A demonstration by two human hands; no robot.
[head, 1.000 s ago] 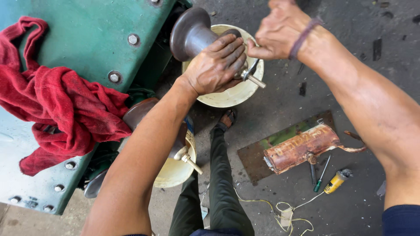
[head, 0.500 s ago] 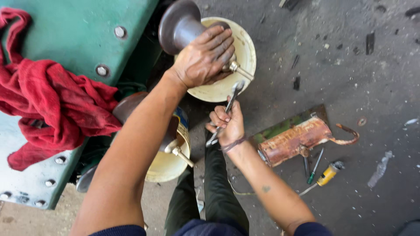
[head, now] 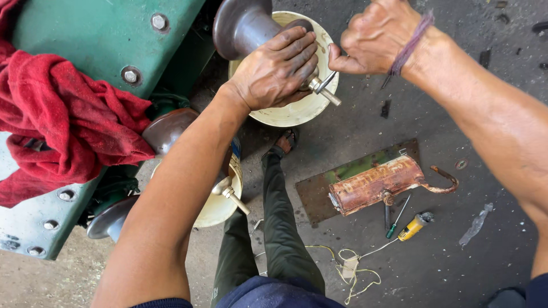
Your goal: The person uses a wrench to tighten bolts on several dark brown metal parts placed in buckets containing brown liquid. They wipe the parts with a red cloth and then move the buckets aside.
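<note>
— Since half a second ago the right hand (head: 379, 37) has risen from low beside the knee to the top of the view, level with the insulator; what lies nearest us?

— Dark green trouser legs (head: 274, 228), with a pale string (head: 348, 271) tangled on the concrete beside them. A little further lie a yellow-handled tool (head: 415, 225), a screwdriver (head: 395, 219) and a rusty metal part (head: 377, 183) on a green plate (head: 354, 171).

— And the hands?

— The left hand (head: 277, 71) lies palm-down, fingers curled around the brown insulator (head: 242, 25) over its cream disc (head: 297, 108), just by the metal stud (head: 326, 93). The right hand is closed in a fist just beside it, with something thin and dark below it; I cannot tell whether the fist holds it.

— To the left?

— A red rag (head: 63, 125) draped over the green bolted casing (head: 97, 40).
</note>
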